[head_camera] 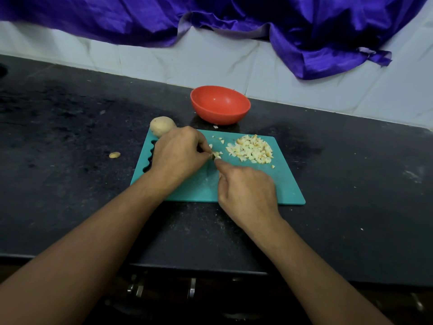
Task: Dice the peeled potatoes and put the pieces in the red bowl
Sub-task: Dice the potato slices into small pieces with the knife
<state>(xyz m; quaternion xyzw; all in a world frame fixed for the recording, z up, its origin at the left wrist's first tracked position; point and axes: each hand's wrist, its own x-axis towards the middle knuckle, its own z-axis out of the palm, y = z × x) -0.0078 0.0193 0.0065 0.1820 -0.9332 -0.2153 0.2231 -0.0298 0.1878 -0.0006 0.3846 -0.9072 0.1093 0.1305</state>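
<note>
The left hand (178,151) pinches a small pale potato piece (216,154) on the teal plastic cutting board (288,184); the right hand (246,191) has its fingers (225,167) curled (their hold is hidden).

The left hand (180,151) covers part of a whole potato (161,125) at the cutting board's (288,184) far left corner, and its fingertips (207,153) hide most of the potato piece (217,155) they pinch. Whatever the curled fingers of the right hand (246,188) grip is out of sight.

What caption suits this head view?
Left hand pinches potato piece on teal board, right hand alongside; red bowl empty.
</note>
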